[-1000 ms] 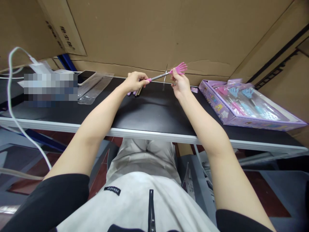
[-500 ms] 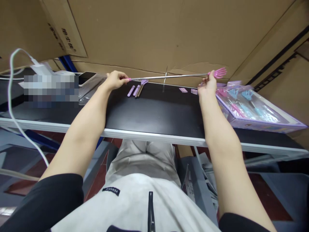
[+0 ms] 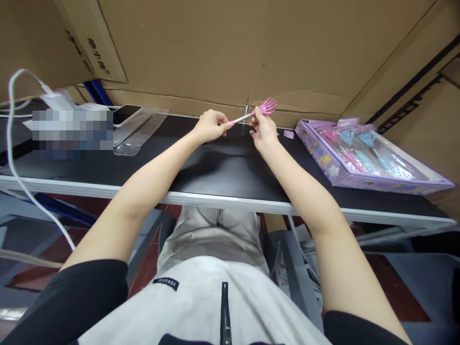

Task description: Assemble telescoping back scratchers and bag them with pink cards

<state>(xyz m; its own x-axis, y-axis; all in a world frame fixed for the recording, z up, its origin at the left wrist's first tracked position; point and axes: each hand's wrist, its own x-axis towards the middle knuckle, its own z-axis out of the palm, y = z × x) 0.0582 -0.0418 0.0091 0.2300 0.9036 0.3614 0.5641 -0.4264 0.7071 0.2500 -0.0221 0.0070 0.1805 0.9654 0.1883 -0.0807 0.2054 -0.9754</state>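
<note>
Between my two hands, above the back of the black table, is a pink telescopic back scratcher (image 3: 268, 106) with a short metal rod showing. My left hand (image 3: 213, 125) pinches its handle end. My right hand (image 3: 264, 125) grips it just below the hand-shaped pink head, which points up and to the right. The purple pieces on the table behind my left hand are hidden now. A small purple card (image 3: 288, 134) lies to the right of my right hand.
On the right stands a purple display box (image 3: 332, 177) with pink and blue back scratchers in clear wrapping. Clear plastic bags (image 3: 138, 132), a phone (image 3: 127, 115) and a white charger with its cable (image 3: 57, 100) lie on the left. Cardboard (image 3: 201, 48) walls the table's back.
My hands have come together, and the long rod of the back scratcher has been pushed in to a short length. The purple pieces have become covered by my left hand.
</note>
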